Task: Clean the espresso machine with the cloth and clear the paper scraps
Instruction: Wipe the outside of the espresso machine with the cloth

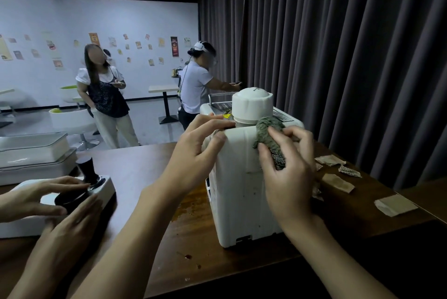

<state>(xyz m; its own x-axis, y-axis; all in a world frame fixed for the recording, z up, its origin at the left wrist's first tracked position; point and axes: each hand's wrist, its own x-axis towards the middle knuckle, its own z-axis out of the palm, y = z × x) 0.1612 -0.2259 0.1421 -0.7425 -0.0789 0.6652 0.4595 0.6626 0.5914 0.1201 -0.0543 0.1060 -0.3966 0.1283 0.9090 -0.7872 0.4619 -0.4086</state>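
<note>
Centre: espresso machine (242, 192) on a stained wooden table (137, 165), left hand (197, 151) fingers curled over its top edge, right hand (289, 177) pinching the cloth (267, 135) against its upper corner. Paper scraps (337, 182) at right; curtain (338, 44) upper right, postered wall (121, 15) upper left

Bare left hand (193, 151), bare right hand (287, 177), forearms (135, 226) apparently bare too

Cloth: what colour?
Grey-green cloth, with a darker speckled weave at its lower end; only the head view shows it.
</note>
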